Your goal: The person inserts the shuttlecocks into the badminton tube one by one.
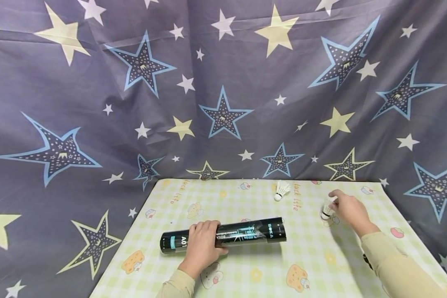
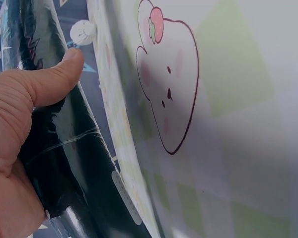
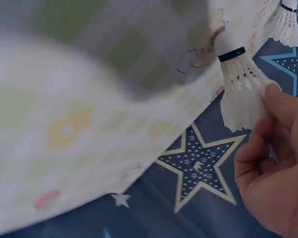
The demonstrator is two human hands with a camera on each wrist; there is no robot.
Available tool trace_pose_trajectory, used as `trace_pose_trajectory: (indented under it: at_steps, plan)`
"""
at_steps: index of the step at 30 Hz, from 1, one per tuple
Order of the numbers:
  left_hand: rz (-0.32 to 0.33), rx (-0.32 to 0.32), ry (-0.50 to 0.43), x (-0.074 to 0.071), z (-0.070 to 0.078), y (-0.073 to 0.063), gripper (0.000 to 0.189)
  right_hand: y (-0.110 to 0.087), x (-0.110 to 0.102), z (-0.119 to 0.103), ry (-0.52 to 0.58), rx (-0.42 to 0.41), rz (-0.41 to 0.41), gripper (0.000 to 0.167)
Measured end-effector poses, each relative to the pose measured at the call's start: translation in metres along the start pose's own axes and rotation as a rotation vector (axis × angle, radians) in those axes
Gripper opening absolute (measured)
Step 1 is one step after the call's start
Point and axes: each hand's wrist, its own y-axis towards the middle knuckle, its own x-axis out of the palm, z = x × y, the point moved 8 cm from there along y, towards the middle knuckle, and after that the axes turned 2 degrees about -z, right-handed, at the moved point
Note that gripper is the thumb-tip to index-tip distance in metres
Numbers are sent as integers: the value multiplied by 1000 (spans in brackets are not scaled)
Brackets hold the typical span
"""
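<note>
My left hand grips a black shuttlecock tube around its left half; the tube lies nearly level over the table, its right end slightly raised. In the left wrist view the thumb stretches along the tube's glossy wrap. At the right of the table my right hand pinches a white shuttlecock by its feathers. The right wrist view shows that shuttlecock with its cork end against the cloth and a dark band below the cork. A second shuttlecock lies near the table's back edge.
A green-and-white checked cloth with cartoon prints covers the table. Behind it hangs a dark curtain with stars, close along the back edge.
</note>
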Motion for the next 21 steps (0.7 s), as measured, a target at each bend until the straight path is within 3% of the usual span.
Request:
trace_pose_trajectory:
  at_steps: [4,7,11,13,21]
  plan:
    - [-8,0,3,1,1,2,84,-12,1,12,190,117,30,47]
    - [-4,-8,1,2,1,3,85,-24,5,10,440,224,15,58]
    - [7,-22,6,4,0,4,85,-43,20,-15,813,330,-36,68]
    - [11,-26,12,4,1,6,85,-51,29,-35,930,335,-51,66]
    - [10,-11,-3,9,9,10,87,-71,58,-111,1082,272,-156,54]
